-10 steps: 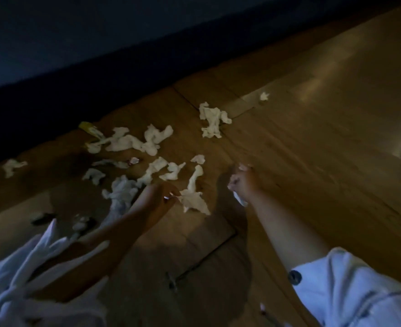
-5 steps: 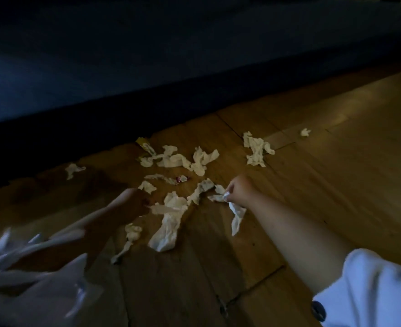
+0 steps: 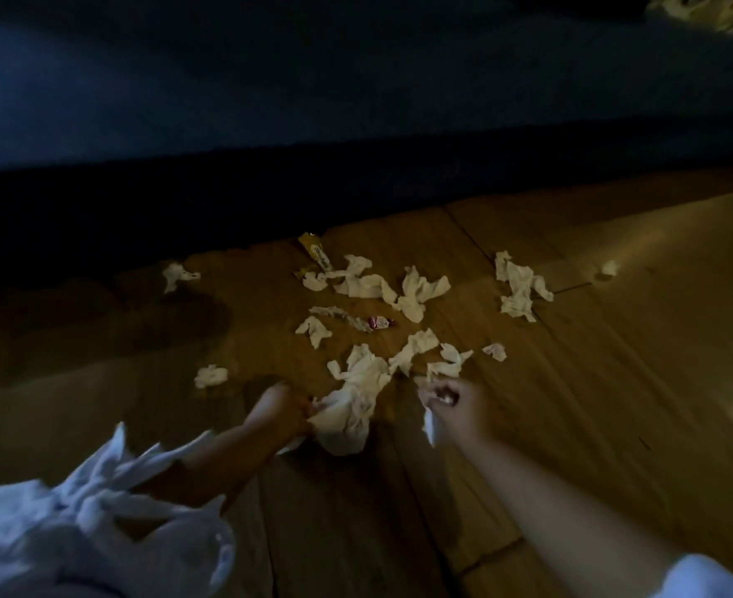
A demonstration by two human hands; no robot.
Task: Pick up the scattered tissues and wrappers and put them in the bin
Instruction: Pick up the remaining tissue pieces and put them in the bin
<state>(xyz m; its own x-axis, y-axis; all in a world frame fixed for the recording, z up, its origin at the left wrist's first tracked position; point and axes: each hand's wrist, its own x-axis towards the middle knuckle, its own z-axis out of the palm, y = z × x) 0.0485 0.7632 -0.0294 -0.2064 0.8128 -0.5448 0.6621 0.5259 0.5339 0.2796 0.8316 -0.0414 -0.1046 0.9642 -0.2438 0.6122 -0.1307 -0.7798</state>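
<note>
1. Since the earlier frame, the left hand (image 3: 285, 410) has reached the large crumpled white tissue (image 3: 352, 407) on the wooden floor (image 3: 615, 381), grip closed on its edge.
2. Right hand (image 3: 455, 407): grip closed around a small white tissue scrap (image 3: 430, 427).
3. Risk: thin tissue may tear or slip; the bin is out of view.

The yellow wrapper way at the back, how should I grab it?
The yellow wrapper lies flat on the wooden floor, long and thin, one end towards the dark edge behind it. Come down from above and pinch across its narrow middle with your fingers. Its near end touches a tissue, so lift straight up, probably with the right hand.
</note>
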